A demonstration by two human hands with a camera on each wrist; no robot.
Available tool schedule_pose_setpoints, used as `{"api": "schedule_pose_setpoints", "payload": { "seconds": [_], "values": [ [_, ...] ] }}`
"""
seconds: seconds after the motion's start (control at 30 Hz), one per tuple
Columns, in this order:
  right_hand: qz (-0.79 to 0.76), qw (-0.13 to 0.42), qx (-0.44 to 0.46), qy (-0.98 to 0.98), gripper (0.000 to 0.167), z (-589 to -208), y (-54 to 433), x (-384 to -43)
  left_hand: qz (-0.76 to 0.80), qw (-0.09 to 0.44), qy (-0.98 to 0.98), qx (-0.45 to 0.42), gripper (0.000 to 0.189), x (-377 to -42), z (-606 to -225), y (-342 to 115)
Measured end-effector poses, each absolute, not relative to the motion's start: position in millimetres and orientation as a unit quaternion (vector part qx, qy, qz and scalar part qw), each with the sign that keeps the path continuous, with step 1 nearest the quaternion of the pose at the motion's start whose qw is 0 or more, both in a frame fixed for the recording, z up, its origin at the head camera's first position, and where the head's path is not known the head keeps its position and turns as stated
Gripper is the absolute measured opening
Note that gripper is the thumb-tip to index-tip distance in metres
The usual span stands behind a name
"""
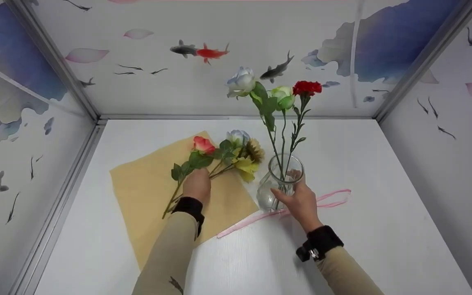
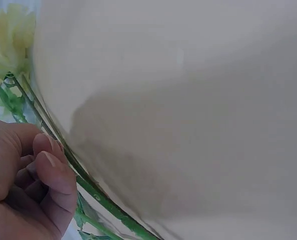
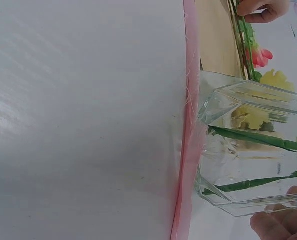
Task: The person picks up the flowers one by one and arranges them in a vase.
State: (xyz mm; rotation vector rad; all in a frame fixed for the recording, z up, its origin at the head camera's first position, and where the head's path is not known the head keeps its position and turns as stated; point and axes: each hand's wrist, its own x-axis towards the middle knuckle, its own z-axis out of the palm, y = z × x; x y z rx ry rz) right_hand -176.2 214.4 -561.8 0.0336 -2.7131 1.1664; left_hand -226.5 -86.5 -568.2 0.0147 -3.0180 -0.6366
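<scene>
L hand [image 1: 197, 186] pinches flwr stems [image 2: 112, 206], R hand [image 1: 302, 203] grips vase [image 1: 265, 196].

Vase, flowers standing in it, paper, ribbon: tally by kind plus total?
Vase: 1
Flowers standing in it: 3 (white flower, green flower, red flower)
Paper sheet: 1
Pink ribbon: 1
Total: 6

paper [image 1: 146, 192]: tan | ribbon [image 1: 244, 226]: pink | carnation [image 1: 307, 88]: red | stems [image 2: 106, 201]: green | back wall [image 1: 158, 92]: white, fish-printed
</scene>
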Motion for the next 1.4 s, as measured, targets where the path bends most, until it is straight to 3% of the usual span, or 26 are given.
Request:
{"api": "schedule_pose_setpoints", "payload": {
  "seconds": [0.77,1.03,1.4],
  "values": [
    [0.393,0.105,0.022,-0.913,0.074,-562,214,-175,-0.217,0.036,-0.976,-0.004,0.016,-221,-557,-106],
    [0.397,0.095,0.015,-0.913,0.073,-562,214,-175,-0.217,0.078,-0.973,-0.015,0.016,-219,-556,-118],
    [0.402,0.074,0.003,-0.912,0.076,-560,215,-177,-0.226,0.068,-0.972,-0.008,0.014,-216,-546,-131]
  ]
}}
